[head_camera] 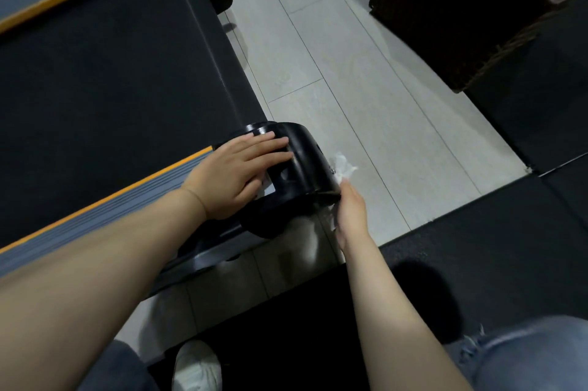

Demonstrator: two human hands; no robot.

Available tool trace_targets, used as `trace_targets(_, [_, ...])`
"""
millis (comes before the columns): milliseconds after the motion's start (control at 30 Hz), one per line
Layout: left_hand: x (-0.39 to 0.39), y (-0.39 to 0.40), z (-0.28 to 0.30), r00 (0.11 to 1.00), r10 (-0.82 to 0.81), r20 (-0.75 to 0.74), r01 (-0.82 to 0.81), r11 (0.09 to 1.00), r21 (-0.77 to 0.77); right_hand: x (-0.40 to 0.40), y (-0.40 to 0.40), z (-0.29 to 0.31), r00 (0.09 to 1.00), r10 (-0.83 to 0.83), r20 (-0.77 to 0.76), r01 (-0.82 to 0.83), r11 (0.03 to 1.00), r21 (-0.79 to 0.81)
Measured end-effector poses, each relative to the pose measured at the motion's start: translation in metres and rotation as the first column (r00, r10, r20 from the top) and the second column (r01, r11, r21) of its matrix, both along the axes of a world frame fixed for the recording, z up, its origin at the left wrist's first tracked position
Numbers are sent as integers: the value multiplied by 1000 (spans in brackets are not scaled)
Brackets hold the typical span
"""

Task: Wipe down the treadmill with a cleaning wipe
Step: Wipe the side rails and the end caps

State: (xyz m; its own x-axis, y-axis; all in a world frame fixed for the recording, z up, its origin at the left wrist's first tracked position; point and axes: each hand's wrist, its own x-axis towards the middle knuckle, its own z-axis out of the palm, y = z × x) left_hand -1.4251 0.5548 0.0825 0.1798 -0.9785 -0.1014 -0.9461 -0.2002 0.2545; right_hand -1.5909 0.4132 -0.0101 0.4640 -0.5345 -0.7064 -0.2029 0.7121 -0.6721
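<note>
At the back corner of the treadmill (111, 72), the left hand (238, 174) lies flat, fingers straight, on the black end cap (305, 161), likely to steady the person. At about 3 o'clock from the cap, the right hand (351, 209) pinches the white cleaning wipe (343, 167) against the cap's side to rub it. The belt looks not yet wiped.
</note>
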Motion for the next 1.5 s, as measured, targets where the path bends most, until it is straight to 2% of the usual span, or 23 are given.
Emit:
trace_targets(100, [-1,0,0,1000,16,-7,-16,1000,-11,4,5,8,980,-197,17,193,974,117])
trace_targets(167, [-3,0,1,999,27,-24,-27,1000,-13,6,13,20,945,-325,38,321,943,84])
trace_targets(233, [-3,-1,1,999,33,-33,-34,999,-10,8,32,35,919,-384,89,386,923,-1])
trace_targets(300, [-3,0,0,999,31,-32,-31,1000,-5,7,62,45,936,-323,137,350,889,-294])
trace_targets(333, [-2,0,-1,999,29,-35,-29,1000,-3,6,78,51,961,-214,175,274,814,-512])
trace_targets(367, [-2,0,-1,999,31,-44,-31,1000,0,5,93,50,978,-39,203,177,666,-724])
trace_targets(400, [-2,-1,-1,998,38,-58,-38,999,6,4,101,40,974,138,178,98,452,-887])
trace_targets(433, [-2,-1,-1,997,45,-70,-44,999,14,2,102,26,961,250,121,59,242,-968])
trace_targets(467, [-2,0,-2,996,47,-75,-46,999,19,-2,98,17,955,286,76,40,129,-991])
trace_targets(500, [-2,0,-1,997,44,-67,-43,999,18,-7,94,11,963,263,60,20,151,-988])
trace_targets(567, [-2,0,0,998,40,-50,-39,999,13,-15,89,13,998,48,44,19,436,-900])
trace_targets(633, [-3,1,2,997,55,-51,-54,998,12,-13,86,23,981,-195,6,141,688,-712])
trace_targets(700, [-5,0,2,997,61,-50,-61,998,10,-7,78,27,941,-339,12,291,789,-541])
trace_targets(767, [-5,1,1,997,56,-44,-56,998,3,-3,62,13,907,-413,-80,338,830,-443])
trace_targets(867, [-2,2,0,998,58,-39,-59,998,-4,-4,47,-11,898,-360,-252,330,931,-154])
trace_targets(933, [-2,2,0,998,57,-40,-57,998,-9,-2,54,-15,925,-298,-234,332,936,118])
trace_targets(1000, [-3,1,1,998,55,-45,-55,998,-15,1,65,-12,939,-304,-164,330,928,174])
trace_targets(1133, [-2,2,0,998,50,-39,-51,998,-24,9,81,19,919,-390,60,393,891,-226])
trace_targets(1233, [-1,2,-1,998,47,-32,-47,999,-17,14,106,19,928,-373,-11,345,868,-358])
trace_targets(1267, [-2,2,-1,998,47,-30,-48,999,-15,18,111,12,915,-396,-70,362,887,-287])
trace_targets(1333, [-2,2,0,999,47,-28,-48,999,-17,20,120,-9,904,-398,-159,417,902,112])
trace_targets(1400, [-2,3,-1,998,50,-30,-51,999,-18,14,120,-25,913,-359,-193,407,786,465])
trace_targets(1500, [-1,2,-2,999,45,-28,-46,999,-17,19,117,-21,908,-375,-187,412,720,559])
